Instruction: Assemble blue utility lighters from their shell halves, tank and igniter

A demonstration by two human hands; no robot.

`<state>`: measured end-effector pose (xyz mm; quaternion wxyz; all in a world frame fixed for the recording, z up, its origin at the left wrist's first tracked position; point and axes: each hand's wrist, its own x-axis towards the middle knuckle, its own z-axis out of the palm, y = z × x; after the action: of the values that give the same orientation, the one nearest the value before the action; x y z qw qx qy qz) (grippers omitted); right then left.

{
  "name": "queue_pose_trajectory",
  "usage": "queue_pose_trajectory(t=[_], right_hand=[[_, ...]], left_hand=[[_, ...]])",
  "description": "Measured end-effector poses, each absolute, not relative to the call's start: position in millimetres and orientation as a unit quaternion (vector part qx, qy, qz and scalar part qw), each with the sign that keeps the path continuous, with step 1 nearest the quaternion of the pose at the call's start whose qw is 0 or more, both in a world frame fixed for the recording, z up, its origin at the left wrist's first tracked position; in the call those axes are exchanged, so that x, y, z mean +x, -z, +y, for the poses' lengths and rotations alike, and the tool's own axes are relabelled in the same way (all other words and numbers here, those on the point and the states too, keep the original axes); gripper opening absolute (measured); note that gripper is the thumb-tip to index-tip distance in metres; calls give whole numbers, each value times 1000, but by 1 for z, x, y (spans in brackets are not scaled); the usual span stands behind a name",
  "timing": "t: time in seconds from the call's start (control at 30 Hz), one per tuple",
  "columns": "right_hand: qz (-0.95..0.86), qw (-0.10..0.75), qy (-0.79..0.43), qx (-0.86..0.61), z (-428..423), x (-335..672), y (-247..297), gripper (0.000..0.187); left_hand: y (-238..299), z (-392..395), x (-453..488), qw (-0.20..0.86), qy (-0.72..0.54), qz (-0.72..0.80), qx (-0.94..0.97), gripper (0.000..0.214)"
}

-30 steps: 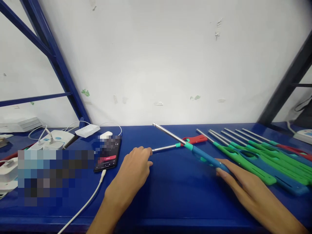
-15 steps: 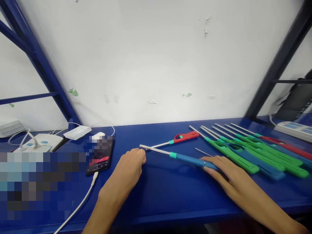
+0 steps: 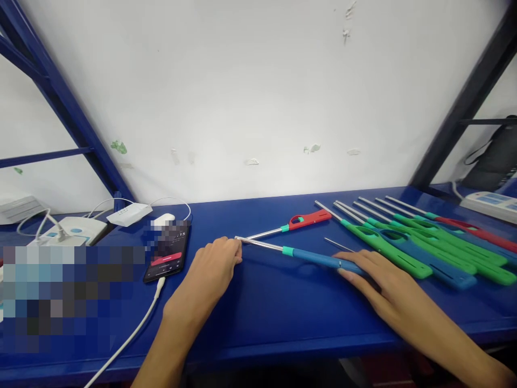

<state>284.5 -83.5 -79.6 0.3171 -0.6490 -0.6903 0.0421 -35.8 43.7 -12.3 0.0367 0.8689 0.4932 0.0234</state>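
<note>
My right hand [image 3: 375, 275] grips the blue handle of a long-necked gas lighter [image 3: 323, 258], held above the table with its metal neck pointing left. Beside those fingers a thin metal rod [image 3: 337, 244] sticks out; whether the hand holds it is hidden. My left hand [image 3: 218, 264] is closed, knuckles up, right at the lighter's metal tip; what its fingers hold, if anything, is out of sight. Behind the blue lighter, a red gas lighter [image 3: 310, 219] lies on the table, its neck running toward my left hand and crossing behind the blue one's tip.
Several green, blue and red lighters [image 3: 404, 256] lie in a slanted row on the blue table [image 3: 283, 318] at right. To the left are a phone [image 3: 169, 256] with a white cable [image 3: 133, 334] and a power strip [image 3: 76, 231]. Another strip [image 3: 490, 207] sits far right.
The whole view has shifted slightly. Both hands keep nearly the same pose, and the blue lighter's tip stays beside my left fingers.
</note>
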Motion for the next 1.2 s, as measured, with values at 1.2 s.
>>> queue_pose_trajectory(t=[1.2], right_hand=[[-700,306,-34,-644,-83,285,82,35]], left_hand=[[-15,27,-20,16,46,563,825,32]])
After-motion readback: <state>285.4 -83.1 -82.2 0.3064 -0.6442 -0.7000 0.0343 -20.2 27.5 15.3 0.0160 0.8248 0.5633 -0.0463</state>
